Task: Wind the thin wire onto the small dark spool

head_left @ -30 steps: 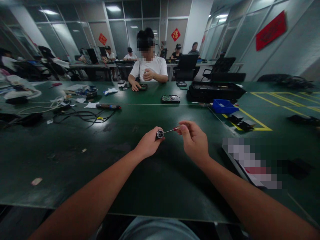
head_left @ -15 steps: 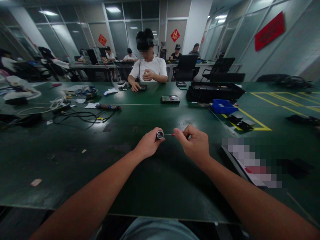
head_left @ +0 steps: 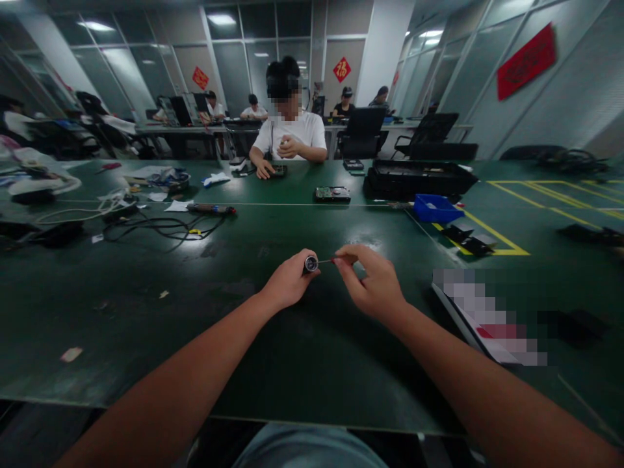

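My left hand point(head_left: 291, 279) is closed around a short dark cylinder with a silvery ringed end point(head_left: 311, 264), which faces up toward me. What exactly the cylinder is cannot be made out. From the right, a screwdriver point(head_left: 325, 261) with a thin metal shaft and a reddish collar reaches to the cylinder's end. My right hand point(head_left: 373, 279) pinches it at the collar between thumb and fingers; most of the handle is hidden by the hand. Whether the tip sits inside the cylinder or just against it is unclear. Both hands are above the green table point(head_left: 312, 364).
A bare hard drive point(head_left: 332, 194) lies ahead, with a co-worker point(head_left: 290, 136) seated beyond it. Right are a blue bin point(head_left: 437, 208), a black casing point(head_left: 419, 179) and a blurred white box point(head_left: 468, 318). Left are black cables point(head_left: 156, 227) and an electric screwdriver point(head_left: 212, 208).
My right hand has shifted its grip on the screwdriver: the fingers now pinch forward near the collar instead of wrapping the handle. My left hand and the cylinder stay nearly in place.
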A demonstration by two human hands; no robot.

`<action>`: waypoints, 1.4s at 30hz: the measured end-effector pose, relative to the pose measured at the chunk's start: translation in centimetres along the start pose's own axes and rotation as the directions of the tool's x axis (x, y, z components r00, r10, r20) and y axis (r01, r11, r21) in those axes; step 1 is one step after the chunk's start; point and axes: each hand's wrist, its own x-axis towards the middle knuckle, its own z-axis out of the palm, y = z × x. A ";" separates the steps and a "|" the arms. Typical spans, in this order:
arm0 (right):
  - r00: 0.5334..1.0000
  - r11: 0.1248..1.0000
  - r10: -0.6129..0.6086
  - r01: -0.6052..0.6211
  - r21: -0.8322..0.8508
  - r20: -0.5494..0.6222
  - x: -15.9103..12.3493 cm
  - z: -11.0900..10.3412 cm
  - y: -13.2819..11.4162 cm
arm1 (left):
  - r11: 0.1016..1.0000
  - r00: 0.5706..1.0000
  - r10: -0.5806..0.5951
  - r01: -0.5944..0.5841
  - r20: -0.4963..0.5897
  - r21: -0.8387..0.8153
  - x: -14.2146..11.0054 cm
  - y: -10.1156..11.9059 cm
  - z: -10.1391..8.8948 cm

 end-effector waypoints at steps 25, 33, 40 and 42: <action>0.810 0.621 0.587 -0.445 0.645 -0.005 0.0 2.2 1.6 | 1.000 1.000 -0.026 0.026 0.008 0.014 0.0 0.9 -0.6; 0.705 0.403 0.701 -0.514 0.757 0.106 0.1 2.3 2.2 | 0.999 0.998 -0.052 0.051 -0.047 -0.007 0.0 0.5 -0.7; 0.818 0.649 0.574 -0.425 0.631 -0.041 0.1 2.0 2.0 | 0.999 0.998 -0.048 0.048 -0.032 -0.018 -0.1 0.8 -0.6; 0.844 0.707 0.534 -0.415 0.572 -0.048 0.0 1.9 1.6 | 0.998 0.998 -0.051 0.050 -0.031 -0.023 -0.1 0.8 -0.6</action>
